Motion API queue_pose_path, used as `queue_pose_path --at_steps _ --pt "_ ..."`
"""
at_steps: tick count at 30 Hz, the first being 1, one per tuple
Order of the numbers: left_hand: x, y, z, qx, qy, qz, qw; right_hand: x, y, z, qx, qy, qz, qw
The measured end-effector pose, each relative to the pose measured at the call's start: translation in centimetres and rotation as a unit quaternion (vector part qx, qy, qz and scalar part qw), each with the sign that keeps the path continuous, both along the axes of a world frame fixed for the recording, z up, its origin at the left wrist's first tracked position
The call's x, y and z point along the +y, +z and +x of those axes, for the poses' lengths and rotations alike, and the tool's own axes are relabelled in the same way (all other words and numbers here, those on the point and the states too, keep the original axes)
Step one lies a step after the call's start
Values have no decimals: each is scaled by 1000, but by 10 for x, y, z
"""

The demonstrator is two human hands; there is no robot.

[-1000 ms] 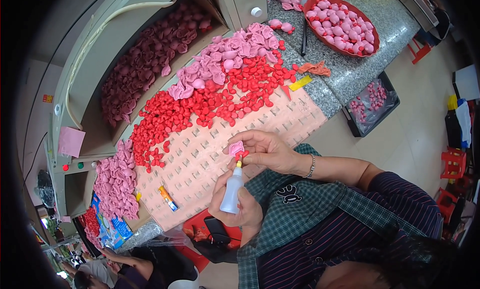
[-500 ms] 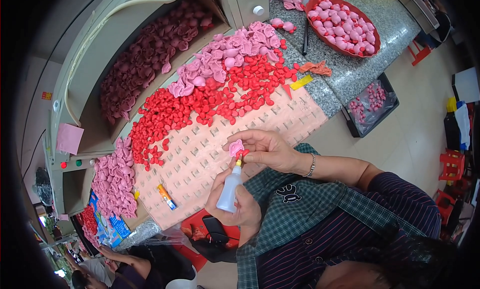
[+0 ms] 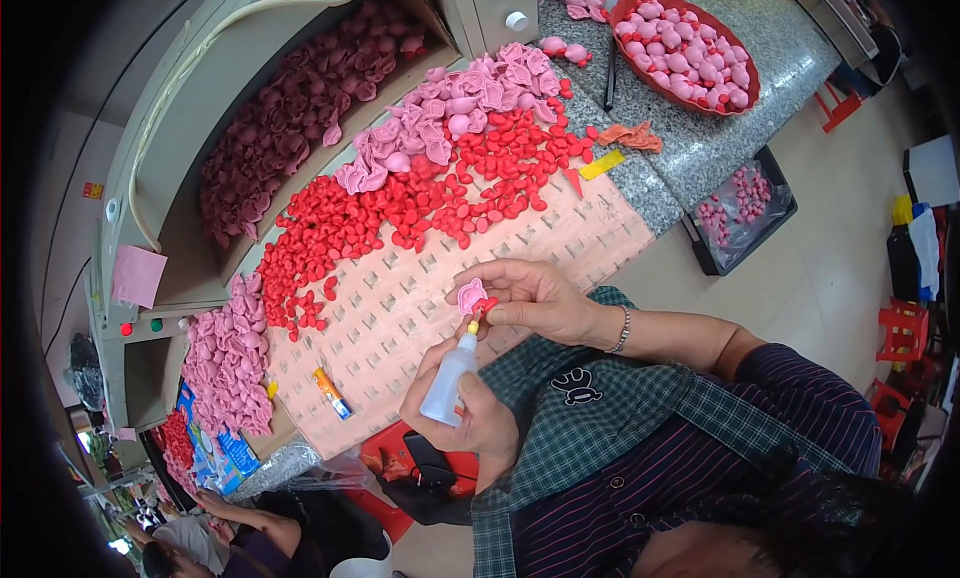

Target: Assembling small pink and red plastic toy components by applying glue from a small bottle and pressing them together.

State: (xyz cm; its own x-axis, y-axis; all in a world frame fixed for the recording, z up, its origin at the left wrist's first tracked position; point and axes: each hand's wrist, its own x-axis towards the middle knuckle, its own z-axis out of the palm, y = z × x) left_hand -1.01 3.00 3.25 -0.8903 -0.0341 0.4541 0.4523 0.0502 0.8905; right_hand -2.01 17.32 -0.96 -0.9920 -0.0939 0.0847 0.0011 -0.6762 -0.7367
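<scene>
My left hand (image 3: 484,414) is wrapped round a translucent white squeeze bottle (image 3: 447,386) with a yellow-based nozzle. The bottle is tilted, its nozzle pointing up at the pieces in my right hand (image 3: 550,303). Between the fingers of that hand I pinch a small, thin pink molded piece (image 3: 470,294) with a scalloped edge. A small red piece (image 3: 485,306) sits just beside it, at the same fingertips. Whether the nozzle touches either piece is too small to tell.
Loose red oval pieces (image 3: 330,228) and pink molded pieces (image 3: 230,363) cover the far side of the pink mat (image 3: 400,323). A glue tube (image 3: 333,394) lies on it. Beyond stands a machine with an arched opening (image 3: 300,118). A red basket (image 3: 741,96) holds pink figures.
My left hand has shifted slightly left with the squeeze bottle, which leans more. My right hand and the pink piece have barely moved.
</scene>
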Motion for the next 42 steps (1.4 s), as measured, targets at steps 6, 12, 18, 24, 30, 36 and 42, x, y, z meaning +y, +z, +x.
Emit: queue_pose_path --at_steps 6,12,18,24,30,36,42 --pt "-6 -12 -11 -57 42 126 989 0 -4 -1 11 11 -14 1000" --pt "-6 -14 -11 -124 22 211 969 0 -6 -2 17 20 -18 1000" --pt "-4 -15 -12 -120 30 204 971 -1 -4 -3 24 22 -15 999" --pt "-5 -14 -12 -123 27 191 974 -1 -2 -2 19 16 -24 999" --pt "-5 -14 -11 -121 26 194 973 -1 -2 -2 22 19 -20 999" --pt "-6 -15 -11 -127 24 192 973 0 -1 -2 20 21 -17 999" --pt "-9 -20 -12 -102 19 153 983 0 -7 -2 29 22 0 999"
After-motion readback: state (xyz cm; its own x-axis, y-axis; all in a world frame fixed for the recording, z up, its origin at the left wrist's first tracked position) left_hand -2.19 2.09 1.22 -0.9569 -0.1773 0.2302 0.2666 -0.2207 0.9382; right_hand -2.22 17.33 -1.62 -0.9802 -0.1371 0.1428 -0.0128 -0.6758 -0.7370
